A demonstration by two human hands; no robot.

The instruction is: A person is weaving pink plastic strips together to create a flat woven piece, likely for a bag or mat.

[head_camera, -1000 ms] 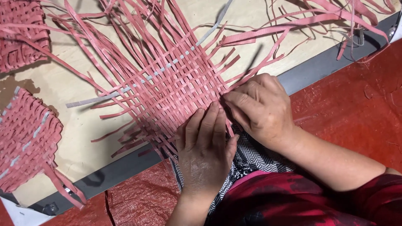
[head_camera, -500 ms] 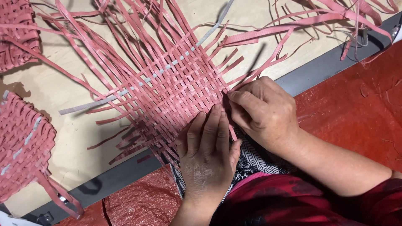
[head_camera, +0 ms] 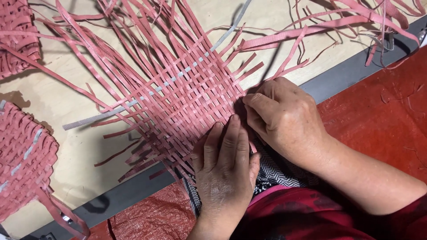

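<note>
mat (head_camera: 178, 93) shifted right; both hands press edge.

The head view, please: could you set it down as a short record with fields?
Work piece: flat woven mat of pink strips, loose ends fanning outward
Odd strip: one grey strip woven diagonally through it
Left hand: flat, fingers pressing the mat's near edge
Right hand: fingertips pinching at the mat's edge
Surface: pale wooden board, dark rim
Nearby: woven pink pieces at left
Ground: red sheet
</note>
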